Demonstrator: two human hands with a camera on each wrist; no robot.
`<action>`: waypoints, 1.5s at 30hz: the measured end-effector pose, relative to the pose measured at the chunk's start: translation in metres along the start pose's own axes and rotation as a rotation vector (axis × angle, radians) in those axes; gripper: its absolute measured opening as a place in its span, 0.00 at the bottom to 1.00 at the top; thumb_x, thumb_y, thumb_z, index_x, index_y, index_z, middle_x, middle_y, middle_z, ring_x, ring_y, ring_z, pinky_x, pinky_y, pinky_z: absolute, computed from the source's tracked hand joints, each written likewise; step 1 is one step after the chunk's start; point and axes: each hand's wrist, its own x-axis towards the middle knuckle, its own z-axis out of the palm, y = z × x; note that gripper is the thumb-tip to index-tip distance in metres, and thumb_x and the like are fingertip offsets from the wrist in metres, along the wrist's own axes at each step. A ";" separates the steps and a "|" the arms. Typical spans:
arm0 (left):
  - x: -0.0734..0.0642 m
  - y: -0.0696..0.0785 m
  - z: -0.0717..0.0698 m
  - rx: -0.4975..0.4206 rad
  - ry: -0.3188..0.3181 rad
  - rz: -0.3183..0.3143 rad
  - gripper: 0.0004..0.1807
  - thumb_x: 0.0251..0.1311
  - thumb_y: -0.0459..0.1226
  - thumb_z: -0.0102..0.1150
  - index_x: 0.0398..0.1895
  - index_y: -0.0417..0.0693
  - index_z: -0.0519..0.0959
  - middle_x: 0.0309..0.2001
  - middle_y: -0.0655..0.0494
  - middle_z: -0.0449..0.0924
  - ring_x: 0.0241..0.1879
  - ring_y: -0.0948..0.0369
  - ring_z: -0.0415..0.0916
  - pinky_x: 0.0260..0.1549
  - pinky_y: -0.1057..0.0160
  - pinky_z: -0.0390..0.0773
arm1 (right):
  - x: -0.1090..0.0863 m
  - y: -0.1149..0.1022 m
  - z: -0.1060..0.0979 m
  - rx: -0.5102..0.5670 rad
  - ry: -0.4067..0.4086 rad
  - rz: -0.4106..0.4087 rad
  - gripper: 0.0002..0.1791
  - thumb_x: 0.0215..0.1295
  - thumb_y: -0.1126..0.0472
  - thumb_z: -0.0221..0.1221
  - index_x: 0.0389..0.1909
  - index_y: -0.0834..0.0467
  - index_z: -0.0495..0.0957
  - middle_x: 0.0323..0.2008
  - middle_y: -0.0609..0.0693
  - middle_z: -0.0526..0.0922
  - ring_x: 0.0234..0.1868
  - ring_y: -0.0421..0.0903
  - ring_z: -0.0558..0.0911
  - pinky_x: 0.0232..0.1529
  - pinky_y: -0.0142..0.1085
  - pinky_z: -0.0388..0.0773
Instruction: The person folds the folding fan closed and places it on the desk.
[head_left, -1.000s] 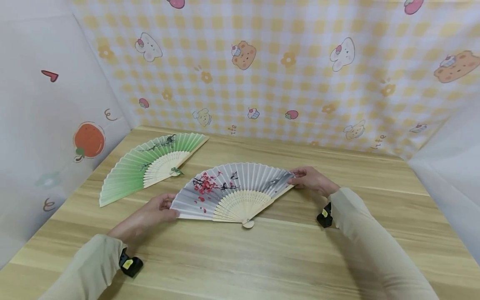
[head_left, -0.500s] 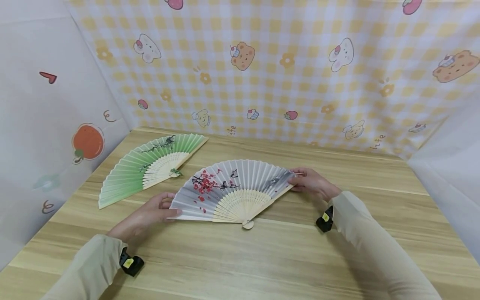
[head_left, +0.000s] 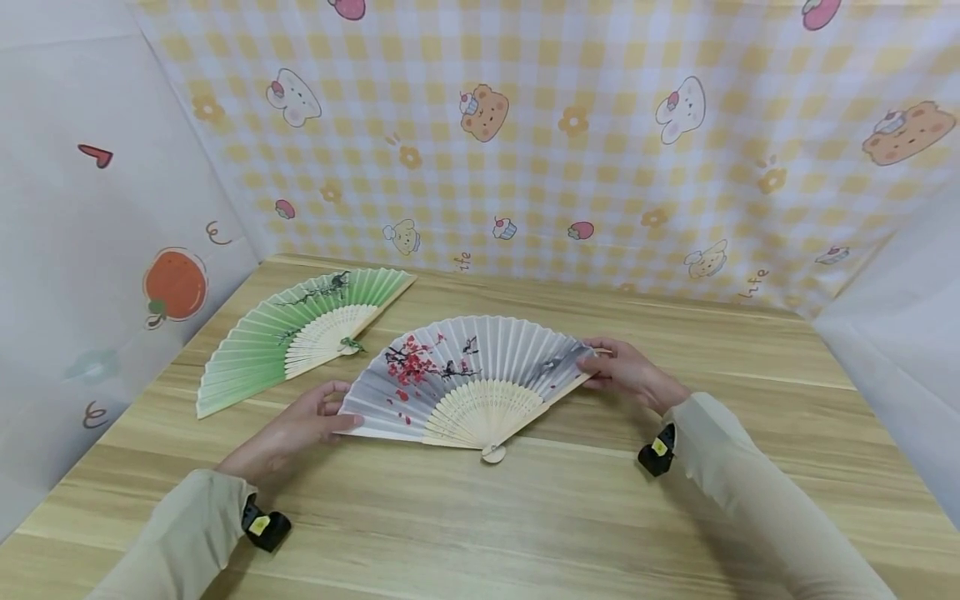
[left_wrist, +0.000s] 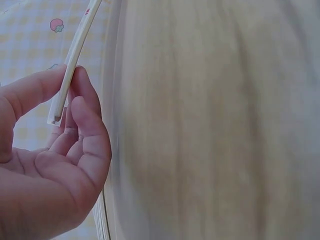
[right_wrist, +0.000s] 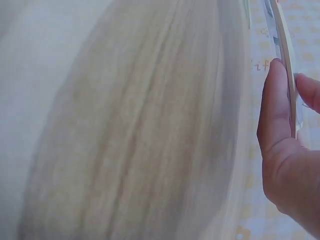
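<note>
A grey folding fan with red blossoms and dark birds is spread wide at the middle of the head view. My left hand pinches its left end, thumb on top and fingers beneath. At the opposite end, my right hand grips the outer wooden rib between thumb and fingers. In the left wrist view the fan's end rib runs between thumb and index finger. The right wrist view shows the other end rib edge-on, pinched by the right hand. The fan's rounded pivot end points toward the body.
A green folding fan lies spread on the wooden table, behind the left hand, with a green tassel at its pivot. A yellow checked cloth with cartoon animals hangs at the back. White cloth hangs along the left side.
Both hands keep their hold on the grey fan. Its upper edge has risen slightly in the head view, and the right hand has shifted a little to the right. The green fan stays put.
</note>
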 end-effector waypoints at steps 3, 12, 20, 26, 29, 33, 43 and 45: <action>0.004 0.003 0.000 0.000 -0.001 0.002 0.31 0.56 0.34 0.56 0.59 0.34 0.54 0.41 0.46 0.77 0.33 0.62 0.74 0.30 0.65 0.75 | -0.003 0.001 -0.001 -0.005 0.003 -0.009 0.31 0.63 0.67 0.51 0.63 0.69 0.50 0.37 0.52 0.72 0.33 0.40 0.76 0.41 0.34 0.77; 0.012 0.009 0.000 0.000 0.030 0.056 0.32 0.57 0.32 0.53 0.61 0.35 0.52 0.40 0.49 0.77 0.29 0.65 0.71 0.25 0.68 0.73 | -0.012 0.004 -0.004 0.032 -0.029 -0.058 0.28 0.63 0.68 0.50 0.61 0.72 0.52 0.37 0.52 0.74 0.34 0.40 0.77 0.40 0.33 0.78; 0.013 0.011 0.002 -0.045 0.088 0.089 0.30 0.57 0.31 0.52 0.62 0.36 0.53 0.43 0.45 0.75 0.32 0.65 0.73 0.29 0.66 0.76 | -0.019 0.003 -0.006 0.076 -0.015 -0.060 0.28 0.64 0.67 0.49 0.61 0.71 0.51 0.36 0.51 0.76 0.35 0.41 0.78 0.40 0.33 0.78; 0.012 0.014 0.005 -0.107 0.142 0.076 0.29 0.57 0.30 0.52 0.61 0.36 0.54 0.46 0.43 0.72 0.34 0.65 0.74 0.36 0.65 0.78 | -0.025 0.000 -0.005 0.093 0.000 -0.069 0.27 0.63 0.67 0.50 0.59 0.70 0.51 0.35 0.51 0.76 0.33 0.42 0.79 0.38 0.31 0.78; 0.011 0.016 0.007 -0.166 0.165 0.080 0.28 0.57 0.29 0.52 0.60 0.36 0.55 0.46 0.45 0.71 0.35 0.65 0.74 0.39 0.65 0.77 | -0.027 -0.001 -0.006 0.098 0.016 -0.072 0.27 0.63 0.67 0.51 0.59 0.70 0.52 0.35 0.51 0.76 0.33 0.42 0.79 0.37 0.31 0.78; 0.011 0.019 0.008 -0.242 0.178 0.114 0.24 0.57 0.28 0.51 0.57 0.35 0.58 0.42 0.53 0.72 0.36 0.66 0.75 0.41 0.67 0.76 | -0.031 -0.002 -0.006 0.106 0.034 -0.077 0.28 0.62 0.66 0.52 0.60 0.68 0.52 0.36 0.51 0.76 0.34 0.42 0.79 0.40 0.34 0.78; 0.012 0.023 0.012 -0.337 0.206 0.177 0.17 0.57 0.29 0.53 0.49 0.41 0.64 0.37 0.61 0.74 0.35 0.67 0.75 0.40 0.69 0.76 | -0.039 -0.005 -0.009 0.176 0.023 -0.171 0.18 0.60 0.65 0.55 0.50 0.60 0.62 0.36 0.49 0.77 0.35 0.42 0.79 0.41 0.36 0.78; 0.013 0.024 0.012 -0.349 0.209 0.184 0.17 0.56 0.29 0.53 0.49 0.42 0.64 0.36 0.62 0.74 0.35 0.67 0.75 0.40 0.70 0.76 | -0.040 -0.007 -0.009 0.180 0.031 -0.169 0.18 0.61 0.64 0.54 0.50 0.60 0.62 0.36 0.49 0.77 0.35 0.42 0.79 0.40 0.35 0.78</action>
